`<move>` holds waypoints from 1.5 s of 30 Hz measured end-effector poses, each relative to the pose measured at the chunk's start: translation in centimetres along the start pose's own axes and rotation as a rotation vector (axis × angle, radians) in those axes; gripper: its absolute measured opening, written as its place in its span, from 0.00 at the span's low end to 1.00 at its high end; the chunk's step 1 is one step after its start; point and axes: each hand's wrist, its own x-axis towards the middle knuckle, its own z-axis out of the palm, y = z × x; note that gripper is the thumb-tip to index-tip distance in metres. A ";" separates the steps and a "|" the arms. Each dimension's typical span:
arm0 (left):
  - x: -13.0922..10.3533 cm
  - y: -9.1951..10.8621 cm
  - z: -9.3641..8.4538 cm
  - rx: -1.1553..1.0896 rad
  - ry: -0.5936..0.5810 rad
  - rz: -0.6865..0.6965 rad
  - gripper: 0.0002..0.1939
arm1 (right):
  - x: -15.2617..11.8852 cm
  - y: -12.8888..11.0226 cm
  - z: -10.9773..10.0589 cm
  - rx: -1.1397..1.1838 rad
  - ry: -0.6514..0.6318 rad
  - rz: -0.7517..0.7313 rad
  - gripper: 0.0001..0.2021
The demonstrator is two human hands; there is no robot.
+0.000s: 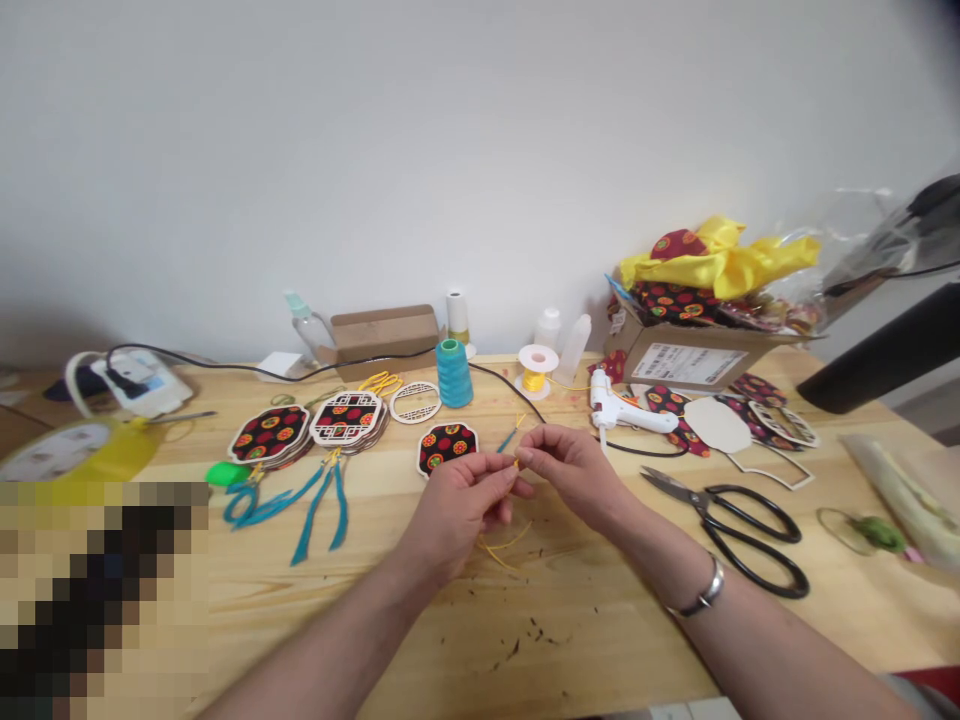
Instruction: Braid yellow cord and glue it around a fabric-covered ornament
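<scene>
My left hand [476, 495] and my right hand [570, 465] meet over the middle of the table, fingertips pinched close together. Between them runs a thin yellow cord [501, 556], whose loose ends hang below my left hand. Just behind my fingers lies a small teal tassel [507, 440] with a yellow loop; whether it joins the cord I hold, I cannot tell. A dark floral panel with a pale frame [447, 446] lies behind my left hand, partly covered by it. The knot or crossing at my fingertips is too small to make out.
Black-handled scissors [705, 505] and a white glue gun [626, 410] lie on the right. Spools of teal thread [454, 375] and yellow cord [535, 378] stand behind. Stacked panels [349, 420] with teal tassels [319, 515] lie left. A cardboard box [675, 355] holds fabric.
</scene>
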 end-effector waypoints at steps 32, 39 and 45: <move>-0.2 0.0 0.3 0.016 -0.010 0.009 0.10 | -0.1 -0.4 -0.4 0.253 -0.032 0.119 0.13; -0.3 0.2 0.3 0.023 0.041 0.018 0.11 | -0.2 -0.9 -0.3 0.191 0.009 0.087 0.11; -0.4 0.2 0.4 0.004 0.057 0.011 0.11 | -0.2 -0.7 -0.3 0.187 0.014 0.080 0.09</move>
